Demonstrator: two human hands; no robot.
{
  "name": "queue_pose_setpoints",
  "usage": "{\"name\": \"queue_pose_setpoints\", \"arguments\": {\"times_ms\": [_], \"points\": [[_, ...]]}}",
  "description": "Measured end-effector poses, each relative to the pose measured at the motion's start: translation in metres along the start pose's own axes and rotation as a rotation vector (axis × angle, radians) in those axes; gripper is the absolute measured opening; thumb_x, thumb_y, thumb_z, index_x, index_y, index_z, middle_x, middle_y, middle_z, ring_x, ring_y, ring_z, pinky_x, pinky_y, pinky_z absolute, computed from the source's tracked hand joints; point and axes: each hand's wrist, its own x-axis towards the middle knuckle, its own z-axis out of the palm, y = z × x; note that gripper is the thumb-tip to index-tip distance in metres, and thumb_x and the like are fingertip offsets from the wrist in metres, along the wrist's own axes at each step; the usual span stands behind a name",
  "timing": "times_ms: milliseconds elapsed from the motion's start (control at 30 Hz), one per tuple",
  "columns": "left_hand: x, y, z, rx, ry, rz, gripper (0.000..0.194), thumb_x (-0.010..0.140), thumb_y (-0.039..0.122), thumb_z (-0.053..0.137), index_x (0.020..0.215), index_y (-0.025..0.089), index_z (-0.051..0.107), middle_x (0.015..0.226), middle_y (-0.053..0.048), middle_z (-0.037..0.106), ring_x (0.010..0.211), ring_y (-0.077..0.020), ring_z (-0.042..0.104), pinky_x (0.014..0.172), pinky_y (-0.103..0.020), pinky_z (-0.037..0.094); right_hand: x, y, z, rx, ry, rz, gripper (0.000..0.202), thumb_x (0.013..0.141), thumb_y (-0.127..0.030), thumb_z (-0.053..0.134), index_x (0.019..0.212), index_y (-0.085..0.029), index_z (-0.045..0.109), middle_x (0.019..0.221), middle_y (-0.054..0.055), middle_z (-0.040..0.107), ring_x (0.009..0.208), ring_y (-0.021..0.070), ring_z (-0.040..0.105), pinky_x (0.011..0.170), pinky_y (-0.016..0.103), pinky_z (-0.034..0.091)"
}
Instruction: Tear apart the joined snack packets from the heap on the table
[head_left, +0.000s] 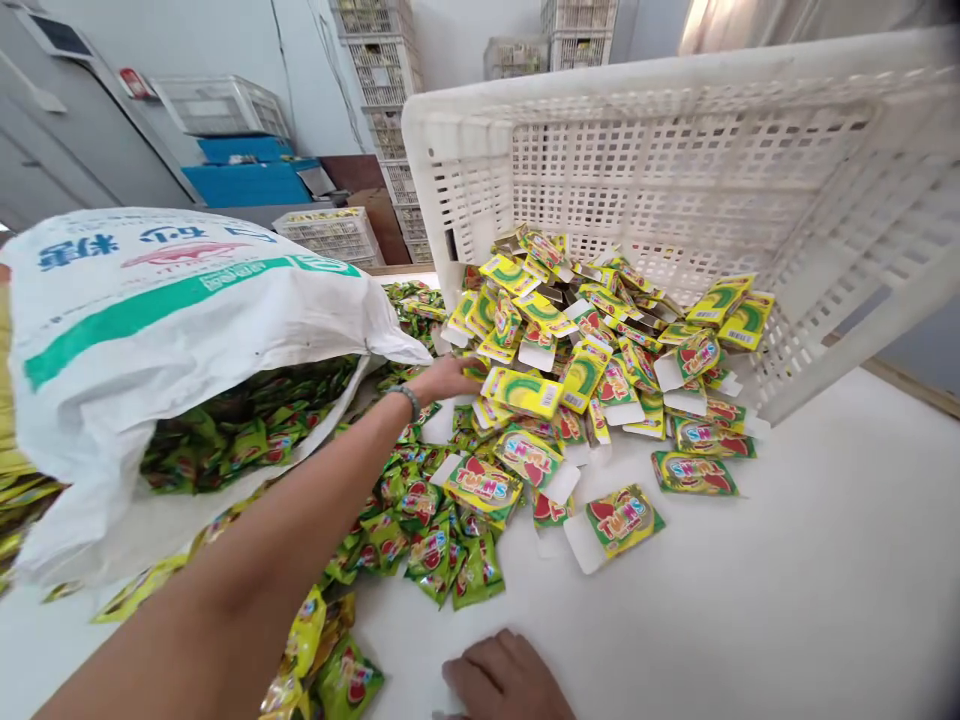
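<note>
- While the left hand (444, 379) stretches forward to the left edge of a heap of small yellow-and-green printed cardboard boxes (523, 392), its fingertips merge with the box edges — whether they grip one, I cannot tell.
- A dark band (406, 402) circles that wrist.
- The right hand (510, 680) is at the bottom edge of the view, back upward and fingers bent, near the green packets; its palm is hidden, so I cannot tell whether it holds anything.
- The boxes lie partly inside a white perforated plastic crate (637, 80) tipped on its side, partly on the smooth white tabletop (750, 620) before it; several show open white flaps.
- Shiny green sealed packets with red printing (478, 572) lie loose beneath and beside the left forearm, reaching the boxes.
- To the left, a white sack with a green stripe (247, 340) gapes open — more green packets fill its mouth.
- Shiny yellow packets (304, 640) lie below the forearm.
</note>
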Motion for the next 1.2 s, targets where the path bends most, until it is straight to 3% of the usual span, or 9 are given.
{"name": "queue_pose_setpoints", "arguments": {"times_ms": [200,400,500,700,767,833,933,1033,1200], "points": [[-0.068,0.028,0.030,-0.066,-0.126,0.096,0.055,0.072,0.033,0.061,0.125,0.019,0.061,0.103,-0.006,0.069,0.091,-0.0222,0.062,0.081,-0.029,0.049,0.018,-0.015,-0.041,0.165,-0.288,0.157,0.018,0.093,-0.021,0.046,0.105,-0.021,0.059,0.089,0.006,0.068,0.082,0.0194,0.060,0.080,0.033,0.048],[-0.141,0.046,0.043,-0.253,-0.243,0.139,0.053,0.077,0.052,0.061,0.119,0.020,0.063,0.107,-0.006,0.068,0.091,-0.0224,0.062,0.083,-0.031,0.047,0.019,-0.017,-0.051,0.186,-0.326,0.226,0.022,0.093,-0.019,0.049,0.111,-0.021,0.061,0.096,0.007,0.066,0.089,0.0204,0.060,0.080,0.034,0.049],[-0.179,0.043,0.035,-0.433,-0.132,0.071,0.059,0.079,0.055,0.059,0.126,0.019,0.058,0.113,-0.008,0.068,0.092,-0.0217,0.064,0.081,-0.031,0.049,0.018,-0.015,-0.051,0.180,-0.298,0.263,0.022,0.094,-0.021,0.047,0.110,-0.020,0.062,0.096,0.008,0.065,0.091,0.0216,0.059,0.081,0.035,0.050],[-0.292,0.012,0.035,0.000,0.415,-0.362,0.055,0.085,0.054,0.049,0.124,0.017,0.061,0.127,-0.014,0.060,0.120,-0.0309,0.052,0.104,-0.043,0.039,0.017,-0.009,-0.048,0.053,-0.261,0.191,0.035,0.095,-0.026,0.046,0.129,-0.019,0.055,0.122,0.013,0.059,0.114,0.0267,0.051,0.098,0.043,0.042],[-0.329,0.008,0.056,0.176,0.410,-0.611,0.063,0.084,0.057,0.048,0.132,0.017,0.055,0.137,-0.017,0.052,0.127,-0.0377,0.046,0.104,-0.051,0.037,0.019,-0.008,-0.046,-0.026,-0.318,0.181,0.044,0.095,-0.032,0.048,0.138,-0.022,0.047,0.133,0.013,0.055,0.122,0.0296,0.047,0.102,0.050,0.036],[-0.355,0.013,0.083,0.208,0.285,-0.648,0.064,0.086,0.057,0.047,0.136,0.017,0.051,0.141,-0.018,0.049,0.129,-0.0381,0.044,0.103,-0.051,0.038,0.020,-0.007,-0.044,-0.080,-0.390,0.170,0.047,0.095,-0.036,0.050,0.140,-0.023,0.045,0.137,0.012,0.055,0.125,0.0312,0.044,0.103,0.053,0.031],[-0.368,0.029,0.115,0.220,0.184,-0.458,0.058,0.088,0.052,0.048,0.135,0.018,0.053,0.142,-0.016,0.050,0.129,-0.0351,0.045,0.105,-0.050,0.035,0.020,-0.005,-0.046,-0.088,-0.460,0.100,0.039,0.095,-0.034,0.051,0.132,-0.021,0.052,0.133,0.011,0.059,0.124,0.0291,0.046,0.102,0.049,0.029],[-0.364,0.040,0.124,0.178,0.198,-0.369,0.046,0.092,0.042,0.043,0.127,0.017,0.058,0.134,-0.015,0.058,0.120,-0.0327,0.053,0.103,-0.048,0.039,0.022,-0.005,-0.052,-0.079,-0.490,0.080,0.037,0.094,-0.037,0.053,0.127,-0.019,0.056,0.119,0.011,0.065,0.113,0.0261,0.052,0.094,0.042,0.034],[-0.362,0.042,0.127,0.131,0.420,-0.323,0.047,0.087,0.038,0.054,0.127,0.013,0.057,0.133,-0.019,0.055,0.123,-0.0344,0.050,0.103,-0.048,0.041,0.028,-0.009,-0.057,-0.128,-0.513,0.036,0.053,0.089,-0.043,0.060,0.134,-0.017,0.051,0.131,0.014,0.058,0.117,0.0291,0.048,0.092,0.042,0.033]]}}
